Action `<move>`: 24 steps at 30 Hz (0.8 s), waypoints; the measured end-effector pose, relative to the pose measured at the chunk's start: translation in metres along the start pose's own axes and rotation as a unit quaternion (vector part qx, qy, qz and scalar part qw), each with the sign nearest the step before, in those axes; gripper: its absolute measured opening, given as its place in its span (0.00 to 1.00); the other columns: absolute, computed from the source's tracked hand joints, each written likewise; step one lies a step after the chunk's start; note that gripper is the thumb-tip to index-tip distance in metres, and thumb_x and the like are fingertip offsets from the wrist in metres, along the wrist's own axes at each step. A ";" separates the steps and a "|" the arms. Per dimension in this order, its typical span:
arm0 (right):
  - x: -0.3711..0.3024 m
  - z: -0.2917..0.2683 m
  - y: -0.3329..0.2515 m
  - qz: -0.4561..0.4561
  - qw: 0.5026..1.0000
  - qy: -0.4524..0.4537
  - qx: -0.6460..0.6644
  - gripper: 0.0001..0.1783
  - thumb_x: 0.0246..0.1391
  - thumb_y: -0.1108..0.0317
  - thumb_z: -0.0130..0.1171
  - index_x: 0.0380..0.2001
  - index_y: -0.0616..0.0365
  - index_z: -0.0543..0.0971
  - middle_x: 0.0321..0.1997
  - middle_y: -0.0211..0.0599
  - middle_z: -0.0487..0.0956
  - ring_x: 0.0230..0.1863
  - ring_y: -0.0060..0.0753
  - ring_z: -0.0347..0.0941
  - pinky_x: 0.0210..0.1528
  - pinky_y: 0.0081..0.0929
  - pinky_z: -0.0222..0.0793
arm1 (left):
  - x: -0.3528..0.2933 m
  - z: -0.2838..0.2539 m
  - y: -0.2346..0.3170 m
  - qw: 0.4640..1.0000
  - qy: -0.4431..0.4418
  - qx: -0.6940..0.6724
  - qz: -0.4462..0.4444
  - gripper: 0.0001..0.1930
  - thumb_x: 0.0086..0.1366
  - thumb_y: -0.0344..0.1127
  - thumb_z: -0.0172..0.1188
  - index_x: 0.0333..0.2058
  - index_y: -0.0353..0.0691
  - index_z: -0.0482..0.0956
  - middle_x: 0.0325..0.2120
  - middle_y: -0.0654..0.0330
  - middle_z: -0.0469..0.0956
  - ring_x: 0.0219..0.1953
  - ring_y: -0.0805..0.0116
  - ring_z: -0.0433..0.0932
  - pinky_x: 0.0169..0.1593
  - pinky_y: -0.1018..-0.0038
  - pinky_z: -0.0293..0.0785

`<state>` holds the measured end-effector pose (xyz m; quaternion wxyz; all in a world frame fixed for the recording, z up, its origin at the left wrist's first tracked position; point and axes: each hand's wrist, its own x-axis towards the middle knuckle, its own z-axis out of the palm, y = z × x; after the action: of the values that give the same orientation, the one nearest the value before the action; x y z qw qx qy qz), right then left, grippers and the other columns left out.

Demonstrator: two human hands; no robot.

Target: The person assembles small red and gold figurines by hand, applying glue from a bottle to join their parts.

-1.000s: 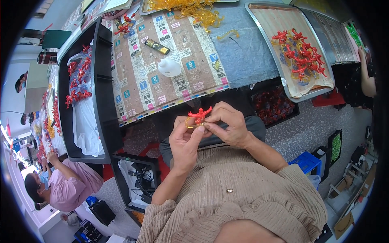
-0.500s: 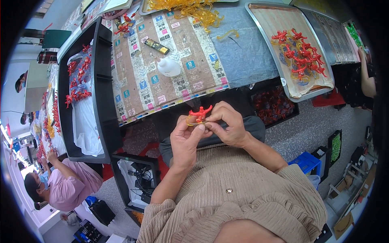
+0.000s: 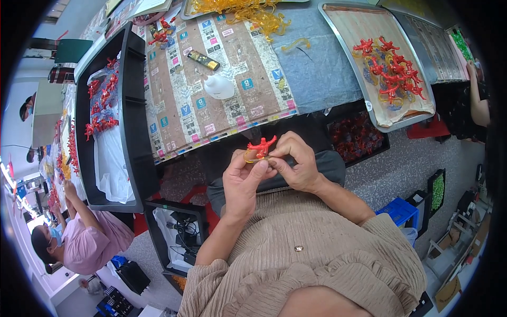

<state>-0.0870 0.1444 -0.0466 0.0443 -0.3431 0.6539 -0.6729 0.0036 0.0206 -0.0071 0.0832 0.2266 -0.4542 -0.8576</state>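
Patterned sheeting [image 3: 170, 95] lay ahead; off left, a co-worker's hand [image 3: 69, 189] had moved higher than half a second before. Nearer the person, the red figure [image 3: 262, 146] and yellow strip [image 3: 249, 158] stayed pinched between the left hand's [image 3: 244, 181] and right hand's [image 3: 297, 165] closed fingertips.

One figurine [image 3: 261, 144] sits between my left hand [image 3: 240, 182] and right hand [image 3: 297, 164], on the near side of the table edge [image 3: 241, 126]. Ahead, a squeeze bottle [image 3: 219, 87] rests on the table cover [image 3: 174, 127]. Left of the cover: a bin [image 3: 138, 105] containing figurines. Right: a tray [image 3: 354, 22] bearing more. Below table level, forward-right of my hands: a crate [image 3: 369, 154].
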 end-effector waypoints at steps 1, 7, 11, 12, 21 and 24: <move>0.000 0.001 0.000 0.011 1.000 0.000 0.008 0.09 0.48 0.71 0.67 0.29 0.60 0.75 0.28 0.34 0.71 0.29 0.28 0.67 0.30 0.22 0.64 | 0.000 0.000 0.000 1.000 0.000 0.000 0.000 0.12 0.63 0.23 0.58 0.46 0.29 0.74 0.39 0.63 0.68 0.39 0.72 0.78 0.44 0.76 0.82; 0.003 -0.002 -0.002 0.027 0.999 -0.010 0.022 0.09 0.48 0.72 0.66 0.29 0.61 0.75 0.27 0.34 0.70 0.29 0.27 0.67 0.29 0.22 0.63 | 0.001 0.002 0.002 1.000 0.004 0.008 0.012 0.12 0.63 0.23 0.58 0.45 0.29 0.75 0.38 0.64 0.68 0.39 0.74 0.77 0.43 0.77 0.82; 0.005 -0.004 -0.002 0.060 0.997 -0.034 0.042 0.09 0.48 0.72 0.66 0.28 0.61 0.75 0.27 0.34 0.70 0.29 0.27 0.67 0.29 0.22 0.63 | 0.002 -0.001 0.003 1.000 0.006 0.021 -0.009 0.13 0.62 0.24 0.60 0.46 0.31 0.75 0.37 0.64 0.69 0.39 0.74 0.77 0.42 0.77 0.82; 0.007 -0.005 -0.002 0.061 0.997 -0.034 0.042 0.09 0.48 0.72 0.66 0.28 0.61 0.75 0.27 0.34 0.70 0.29 0.27 0.67 0.29 0.22 0.63 | 0.002 -0.002 0.003 1.000 0.008 0.019 -0.021 0.13 0.62 0.24 0.60 0.46 0.31 0.75 0.37 0.64 0.70 0.38 0.75 0.77 0.41 0.77 0.82; 0.008 -0.008 -0.001 0.031 0.997 -0.058 0.034 0.06 0.45 0.76 0.65 0.27 0.62 0.77 0.27 0.35 0.72 0.29 0.29 0.70 0.30 0.24 0.65 | -0.002 -0.003 0.000 0.998 0.044 -0.009 -0.046 0.16 0.62 0.27 0.60 0.49 0.34 0.73 0.36 0.58 0.79 0.33 0.73 0.80 0.39 0.74 0.83; 0.007 -0.006 -0.001 0.030 0.997 -0.057 0.032 0.08 0.45 0.75 0.67 0.28 0.61 0.77 0.27 0.35 0.72 0.28 0.27 0.68 0.30 0.22 0.64 | -0.004 -0.007 -0.001 0.998 0.042 -0.027 -0.044 0.16 0.63 0.27 0.60 0.49 0.34 0.73 0.36 0.58 0.79 0.34 0.73 0.80 0.39 0.74 0.83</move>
<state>-0.0955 0.1461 -0.0425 0.1131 -0.3598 0.6381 -0.6713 0.0099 0.0176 -0.0100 0.0707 0.2793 -0.4165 -0.8623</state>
